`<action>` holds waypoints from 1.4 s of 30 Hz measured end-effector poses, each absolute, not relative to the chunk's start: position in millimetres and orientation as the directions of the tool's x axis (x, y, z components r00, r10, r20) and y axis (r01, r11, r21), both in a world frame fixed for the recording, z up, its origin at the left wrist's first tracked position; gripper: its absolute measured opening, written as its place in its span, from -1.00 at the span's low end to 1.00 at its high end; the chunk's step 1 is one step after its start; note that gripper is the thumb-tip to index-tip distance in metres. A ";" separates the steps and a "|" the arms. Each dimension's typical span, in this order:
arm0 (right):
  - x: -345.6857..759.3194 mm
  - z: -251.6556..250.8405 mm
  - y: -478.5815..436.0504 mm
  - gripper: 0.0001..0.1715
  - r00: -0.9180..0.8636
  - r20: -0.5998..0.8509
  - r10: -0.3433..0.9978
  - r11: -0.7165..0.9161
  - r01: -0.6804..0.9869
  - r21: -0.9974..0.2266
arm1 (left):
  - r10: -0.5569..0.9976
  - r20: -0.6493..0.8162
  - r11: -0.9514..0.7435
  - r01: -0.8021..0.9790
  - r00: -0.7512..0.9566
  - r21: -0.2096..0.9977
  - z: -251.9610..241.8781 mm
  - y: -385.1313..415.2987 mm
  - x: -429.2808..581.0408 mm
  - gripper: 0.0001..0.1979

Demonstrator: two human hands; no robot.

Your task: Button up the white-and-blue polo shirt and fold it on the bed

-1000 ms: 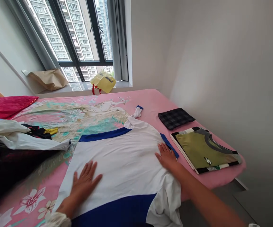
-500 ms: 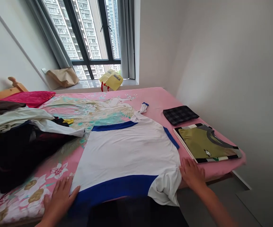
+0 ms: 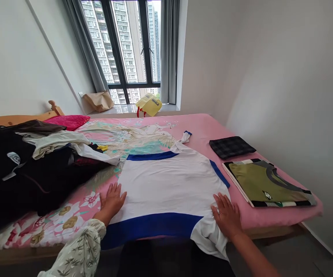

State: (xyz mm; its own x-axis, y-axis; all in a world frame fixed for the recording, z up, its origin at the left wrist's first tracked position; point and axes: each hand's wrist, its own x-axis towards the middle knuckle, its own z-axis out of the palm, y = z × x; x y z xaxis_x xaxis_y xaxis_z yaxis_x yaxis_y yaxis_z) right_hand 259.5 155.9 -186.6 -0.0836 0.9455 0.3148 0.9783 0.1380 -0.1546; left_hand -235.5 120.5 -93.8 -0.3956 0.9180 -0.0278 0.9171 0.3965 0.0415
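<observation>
A white shirt [image 3: 166,184] with blue side bands and a blue neckline lies spread on the bed before me. Its near sleeve is bunched at the front edge, and the far sleeve stretches away, twisted, to a blue cuff. My left hand [image 3: 112,202] lies flat with fingers spread at the shirt's left hem, partly on the floral bedsheet. On the shirt's right shoulder, near the bunched sleeve, rests my right hand [image 3: 226,215], its fingers apart. Neither hand grips the cloth.
A pile of dark and pale clothes [image 3: 53,173] covers the bed's left side. To the right sit a folded black checked garment [image 3: 232,147] and a folded olive T-shirt [image 3: 255,181] on other folded cloth. A yellow bag [image 3: 149,104] and a brown paper bag [image 3: 99,101] stand by the window.
My left hand has moved forward along the shirt's left hem. My right hand has shifted from beside the shoulder onto the cloth. The view has turned left.
</observation>
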 end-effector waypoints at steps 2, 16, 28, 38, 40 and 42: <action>257.5 -189.4 155.4 -0.41 -0.083 0.362 0.929 0.143 0.980 -0.141 | 0.947 -0.020 0.320 0.946 -0.319 0.056 -91.6 141.0 -221.6 -0.43; 255.4 -185.2 154.5 -0.41 -0.090 0.323 0.942 0.138 0.982 -0.130 | 0.965 -0.146 -0.192 0.967 0.218 0.169 -115.1 69.8 -178.1 -0.26; 66.1 -68.0 150.7 -0.49 -0.297 0.289 0.910 0.408 0.764 -0.500 | 0.980 0.067 0.173 0.971 -0.186 0.165 -98.4 76.1 -172.6 -0.52; 213.6 -142.2 189.3 -0.16 0.053 -0.112 0.992 -0.078 0.971 -0.225 | 0.997 0.065 0.047 0.999 -0.047 0.000 -146.3 45.5 -173.6 -0.19; 269.5 -152.8 179.4 -0.21 0.149 -0.036 0.988 -0.152 0.978 -0.143 | 0.994 0.097 0.044 0.999 -0.042 -0.021 -148.5 36.2 -185.4 -0.17; 302.3 -160.0 165.4 -0.26 0.194 0.029 0.981 -0.190 0.976 -0.108 | 0.991 0.127 0.049 0.998 -0.046 -0.024 -149.3 29.9 -189.6 -0.18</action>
State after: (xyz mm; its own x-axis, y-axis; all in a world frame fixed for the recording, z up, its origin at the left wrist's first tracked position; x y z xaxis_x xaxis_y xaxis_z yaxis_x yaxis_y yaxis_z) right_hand 302.3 165.4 -160.0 0.1938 0.9806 0.0291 0.9759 -0.1896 -0.1081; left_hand -189.6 29.9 -149.3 -0.0459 0.9909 0.1268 0.9985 0.0493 -0.0240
